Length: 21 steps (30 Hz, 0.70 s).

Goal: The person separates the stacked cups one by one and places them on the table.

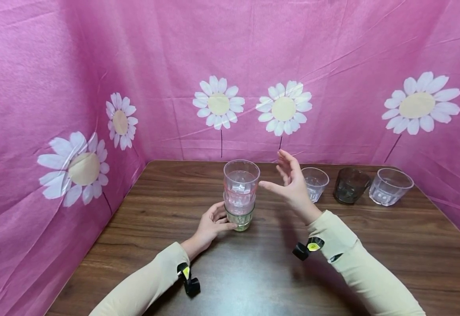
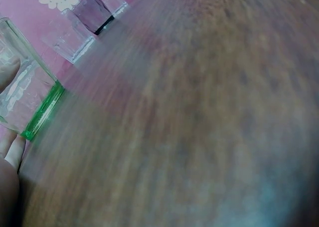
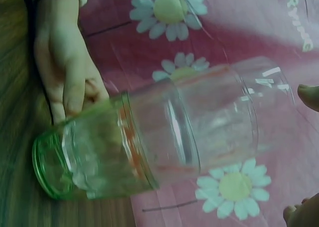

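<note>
A stack of nested see-through tumblers stands upright on the wooden table, with a green tumbler [image 1: 241,223] at the bottom. Pinkish and clear ones sit in it, and a clear tumbler [image 1: 242,171] tops the stack. My left hand [image 1: 211,226] holds the green tumbler low down, thumb in front and fingers around its left side. In the right wrist view, the left hand [image 3: 72,72] meets the side of the green tumbler [image 3: 94,152]. Just right of the stack's top, my right hand [image 1: 293,186] is raised with thumb and fingers spread, holding nothing.
Toward the back right of the table [image 1: 167,188] stand a clear tumbler [image 1: 317,177], a dark grey tumbler [image 1: 351,186] and another clear tumbler [image 1: 390,188] in a row. A pink cloth [image 1: 167,57] with white daisies hangs behind and along the sides.
</note>
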Each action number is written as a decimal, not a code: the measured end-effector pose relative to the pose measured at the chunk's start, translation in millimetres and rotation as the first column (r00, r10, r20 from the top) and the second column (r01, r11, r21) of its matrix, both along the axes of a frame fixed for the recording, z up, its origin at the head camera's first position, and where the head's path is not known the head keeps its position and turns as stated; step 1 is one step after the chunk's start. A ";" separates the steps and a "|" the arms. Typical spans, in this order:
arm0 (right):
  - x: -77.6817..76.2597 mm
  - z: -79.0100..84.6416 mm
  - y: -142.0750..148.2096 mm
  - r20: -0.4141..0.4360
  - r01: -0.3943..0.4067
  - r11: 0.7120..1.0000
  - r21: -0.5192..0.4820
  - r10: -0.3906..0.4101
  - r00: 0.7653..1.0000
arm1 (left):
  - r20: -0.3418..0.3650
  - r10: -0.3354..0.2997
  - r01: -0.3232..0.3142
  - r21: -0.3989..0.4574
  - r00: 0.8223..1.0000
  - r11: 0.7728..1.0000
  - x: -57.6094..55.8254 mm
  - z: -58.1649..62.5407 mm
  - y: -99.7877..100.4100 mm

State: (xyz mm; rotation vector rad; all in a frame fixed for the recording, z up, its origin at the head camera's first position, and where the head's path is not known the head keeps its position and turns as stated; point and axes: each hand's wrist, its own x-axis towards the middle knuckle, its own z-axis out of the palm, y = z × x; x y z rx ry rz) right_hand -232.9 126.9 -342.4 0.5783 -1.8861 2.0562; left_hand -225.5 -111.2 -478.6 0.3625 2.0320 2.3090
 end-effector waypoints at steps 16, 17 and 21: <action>0.8 -4.8 -31.2 0.022 -0.198 0.979 0.048 0.197 0.980 | -0.014 -0.004 0.004 -0.010 1.000 1.000 0.2 1.2 -0.5; 0.5 -5.2 -32.1 0.022 -0.203 0.978 0.044 0.202 0.979 | -0.014 -0.005 0.005 -0.011 1.000 1.000 0.1 1.0 -0.5; -1.4 -5.9 -34.8 0.016 -0.217 0.975 0.041 0.217 0.976 | -0.006 -0.004 0.003 -0.004 1.000 1.000 1.4 2.0 -0.3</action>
